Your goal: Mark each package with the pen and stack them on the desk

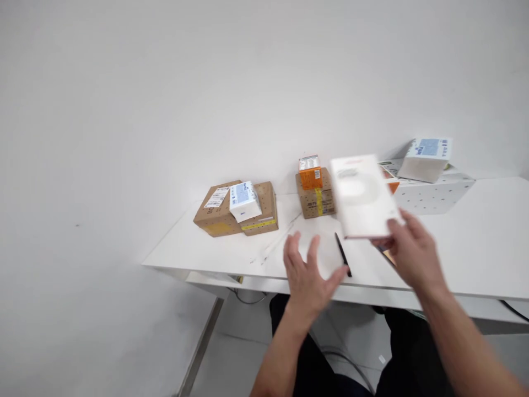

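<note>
Nearest the head camera, the person's right forearm [458, 325] slants in; the right hand [413, 251] holds a white item [363, 193], book or flat box, I can't tell which, above the tabletop [496, 242], fingers pinching its lower right corner; the left hand [308, 273] hovers by the front edge, fingers spread, thumb at the lower end of a black pen [342, 251], touching or not I can't tell; behind, an orange box [311, 175] sits on a carton [309, 207]; leftward, a small white box [246, 201] rests on two brown boxes [268, 204]; rightward stands a dotted box [433, 198].
</note>
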`<state>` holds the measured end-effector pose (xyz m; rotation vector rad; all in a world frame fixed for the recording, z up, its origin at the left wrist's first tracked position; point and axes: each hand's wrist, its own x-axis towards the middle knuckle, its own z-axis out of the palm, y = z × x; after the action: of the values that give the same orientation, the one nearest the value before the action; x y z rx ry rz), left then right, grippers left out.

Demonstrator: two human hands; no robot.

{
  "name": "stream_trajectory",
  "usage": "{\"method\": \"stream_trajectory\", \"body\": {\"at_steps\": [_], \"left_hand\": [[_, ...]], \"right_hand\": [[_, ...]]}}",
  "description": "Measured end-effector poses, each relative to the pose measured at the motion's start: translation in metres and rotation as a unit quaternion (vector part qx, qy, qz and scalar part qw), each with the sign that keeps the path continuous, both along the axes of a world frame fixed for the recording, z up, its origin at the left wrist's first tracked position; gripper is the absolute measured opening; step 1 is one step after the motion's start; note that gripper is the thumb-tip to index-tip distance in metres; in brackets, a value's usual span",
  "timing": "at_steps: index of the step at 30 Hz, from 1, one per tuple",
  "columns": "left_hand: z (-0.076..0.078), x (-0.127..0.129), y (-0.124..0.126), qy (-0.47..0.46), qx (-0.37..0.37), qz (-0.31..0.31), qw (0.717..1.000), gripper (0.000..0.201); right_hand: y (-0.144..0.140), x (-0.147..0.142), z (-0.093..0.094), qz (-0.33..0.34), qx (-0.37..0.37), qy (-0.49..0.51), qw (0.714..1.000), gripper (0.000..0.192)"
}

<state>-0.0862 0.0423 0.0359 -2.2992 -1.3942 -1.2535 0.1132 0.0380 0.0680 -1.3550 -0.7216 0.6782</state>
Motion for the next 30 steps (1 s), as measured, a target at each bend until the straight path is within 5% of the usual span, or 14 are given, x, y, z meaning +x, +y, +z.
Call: {"method": "stream_trajectory", "body": {"at_steps": [6, 11, 16, 19, 23, 27, 30], "left_hand": [[0.012, -0.076, 0.099, -0.067, -0.037, 0.252, 0.965, 0.067], [0.026, -0.091, 0.154, -0.104, -0.1, 0.287, 0.947, 0.082], [0.035, -0.094, 0.175, -0.126, -0.12, 0.283, 0.943, 0.059], [0.034, -0.099, 0.161, -0.142, -0.061, 0.284, 0.946, 0.046], [0.019, -0.093, 0.093, -0.108, 0.04, 0.211, 0.971, 0.042], [-0.022, -0.059, 0.018, -0.073, 0.065, 0.109, 0.989, 0.041], [-0.061, -0.029, -0.012, -0.053, 0.021, 0.091, 0.994, 0.041]], "right_hand": [[0.067, 0.074, 0.038, -0.018, 0.034, 0.058, 0.998, 0.018], [0.089, 0.088, 0.025, -0.002, 0.038, 0.097, 0.995, 0.017], [0.074, 0.089, 0.017, -0.024, 0.056, 0.113, 0.992, 0.016], [0.052, 0.087, 0.018, -0.088, 0.046, 0.134, 0.986, 0.02], [0.021, 0.065, 0.004, -0.126, 0.095, 0.099, 0.982, 0.016], [0.001, 0.014, -0.039, -0.006, 0.025, 0.055, 0.998, 0.018], [-0.009, -0.029, -0.073, 0.113, -0.038, -0.009, 0.993, 0.03]]}}
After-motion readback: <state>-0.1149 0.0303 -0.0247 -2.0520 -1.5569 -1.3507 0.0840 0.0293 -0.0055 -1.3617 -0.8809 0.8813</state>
